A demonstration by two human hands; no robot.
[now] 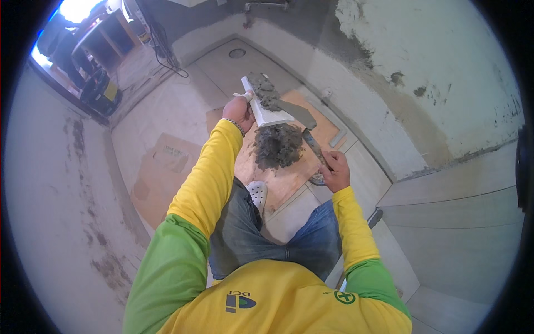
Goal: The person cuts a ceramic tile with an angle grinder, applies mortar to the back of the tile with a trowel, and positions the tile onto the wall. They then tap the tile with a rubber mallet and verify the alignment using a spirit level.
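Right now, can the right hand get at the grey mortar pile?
Probably yes: the right hand holds a trowel beside the mortar pile, whose near side looks uncovered; the white hawk in the left hand covers at most the far edge.

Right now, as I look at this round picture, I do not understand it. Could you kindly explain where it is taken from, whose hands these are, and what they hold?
There is no machine here: these are a person's own bare hands. A wide fisheye camera on that person's head looks down, so edges bend and the rim is dark. The picture's left is the person's left.

The left hand holds a white board carrying grey paste. The right hand grips a trowel, its blade close to that paste. Below, a darker heap sits on a brown sheet laid over the tiled floor.
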